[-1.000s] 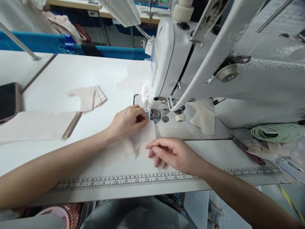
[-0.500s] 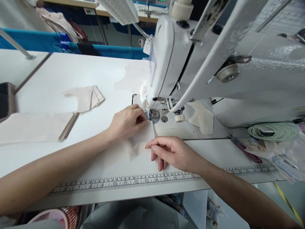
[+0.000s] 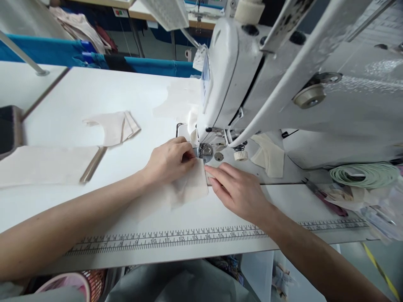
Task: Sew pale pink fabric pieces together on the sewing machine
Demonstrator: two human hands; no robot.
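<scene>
At the far left of the white counter we see a long pale fabric strip, and just beyond it a stack of cut pieces. Further right, our left hand rests on the cream fabric piece, its fingers pinched shut on the cloth's far edge right beside the presser foot of the sewing machine. Our right hand lies flat, its fingers extended and touching the cloth's right edge. A printed ruler runs along the near counter edge; green tape coils at far right.
</scene>
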